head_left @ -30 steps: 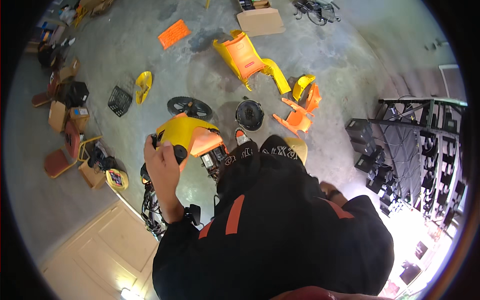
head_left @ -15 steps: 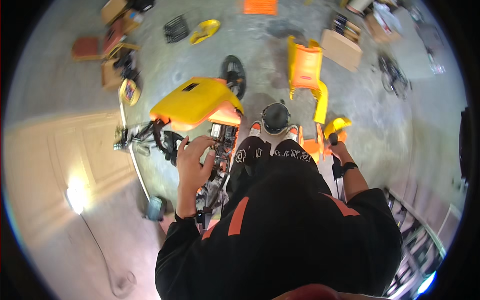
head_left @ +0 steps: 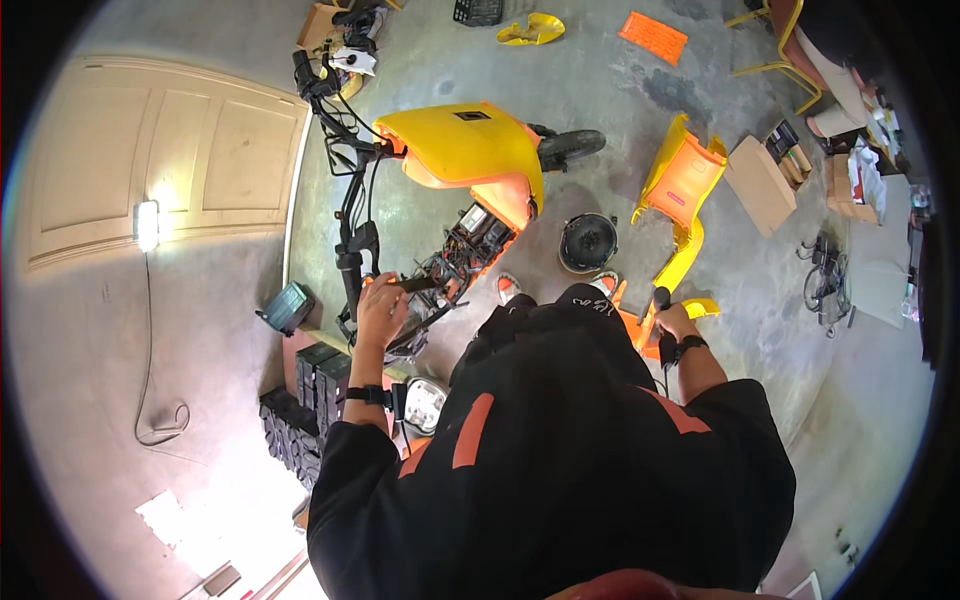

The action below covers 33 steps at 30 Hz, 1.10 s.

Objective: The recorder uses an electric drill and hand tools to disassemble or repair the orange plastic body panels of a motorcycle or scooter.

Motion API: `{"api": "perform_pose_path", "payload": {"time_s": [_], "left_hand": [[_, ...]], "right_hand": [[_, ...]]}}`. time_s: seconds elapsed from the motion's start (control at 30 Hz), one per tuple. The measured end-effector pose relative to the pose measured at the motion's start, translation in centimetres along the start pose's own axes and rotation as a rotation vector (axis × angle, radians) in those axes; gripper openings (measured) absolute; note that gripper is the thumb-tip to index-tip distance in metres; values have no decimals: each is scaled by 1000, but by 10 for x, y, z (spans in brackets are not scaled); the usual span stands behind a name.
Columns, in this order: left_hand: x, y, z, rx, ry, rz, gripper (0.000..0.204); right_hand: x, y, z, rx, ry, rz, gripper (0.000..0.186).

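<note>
A partly stripped yellow two-wheeler [head_left: 460, 140] stands to my left, its wiring [head_left: 475, 235] exposed. My left hand [head_left: 382, 312] is beside the black handlebar [head_left: 350, 265], fingers bent together. A dark bar shows at its fingertips; whether the hand grips this bar is hidden. My right hand [head_left: 678, 322] is closed around a black handle with a rounded end [head_left: 661, 297], held above orange body parts [head_left: 640, 328]. What the handle's other end looks like is hidden.
A black round tub [head_left: 588, 243] stands in front of my feet. A yellow-orange body panel [head_left: 685, 180] lies ahead right, near a cardboard box [head_left: 760, 185]. Black stacked blocks [head_left: 318, 385] and a headlight unit [head_left: 425, 403] are at left. A person [head_left: 850, 95] sits far right.
My view has turned leftward, so the scene shifts right. My left hand has gone from spread fingers over the vehicle's wiring to bent fingers by the handlebar. My right hand keeps the handle.
</note>
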<state>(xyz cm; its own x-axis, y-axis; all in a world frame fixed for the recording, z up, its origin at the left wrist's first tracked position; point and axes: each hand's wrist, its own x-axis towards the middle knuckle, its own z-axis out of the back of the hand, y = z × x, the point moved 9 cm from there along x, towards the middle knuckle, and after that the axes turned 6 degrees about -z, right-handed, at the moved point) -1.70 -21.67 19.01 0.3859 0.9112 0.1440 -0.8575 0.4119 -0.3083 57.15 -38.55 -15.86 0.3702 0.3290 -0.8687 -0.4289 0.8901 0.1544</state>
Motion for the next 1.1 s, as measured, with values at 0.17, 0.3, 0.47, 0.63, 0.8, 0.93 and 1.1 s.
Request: {"api": "perform_pose_path", "payload": {"time_s": [0.17, 0.3, 0.47, 0.63, 0.8, 0.93, 1.1], "left_hand": [[4, -16, -1, 69, 134, -29, 7], [6, -20, 30, -63, 37, -25, 17], [-9, 19, 82, 135, -394, 50, 34], [-37, 94, 33, -245, -155, 556, 77], [-52, 117, -1, -482, -3, 701, 72], [-45, 116, 8, -428, -86, 565, 69], [-48, 117, 1, -466, -42, 572, 70]], "right_hand": [[-22, -6, -33, 80, 65, 36, 22], [-34, -27, -64, -204, 85, 66, 23], [-58, -54, -93, -1, 260, 163, 30], [-108, -47, -99, -114, 261, 162, 42], [-153, -8, -86, -58, 76, 87, 36], [-168, 14, -94, -147, 92, 25, 41], [-149, 21, -102, -8, -1, 136, 48]]}}
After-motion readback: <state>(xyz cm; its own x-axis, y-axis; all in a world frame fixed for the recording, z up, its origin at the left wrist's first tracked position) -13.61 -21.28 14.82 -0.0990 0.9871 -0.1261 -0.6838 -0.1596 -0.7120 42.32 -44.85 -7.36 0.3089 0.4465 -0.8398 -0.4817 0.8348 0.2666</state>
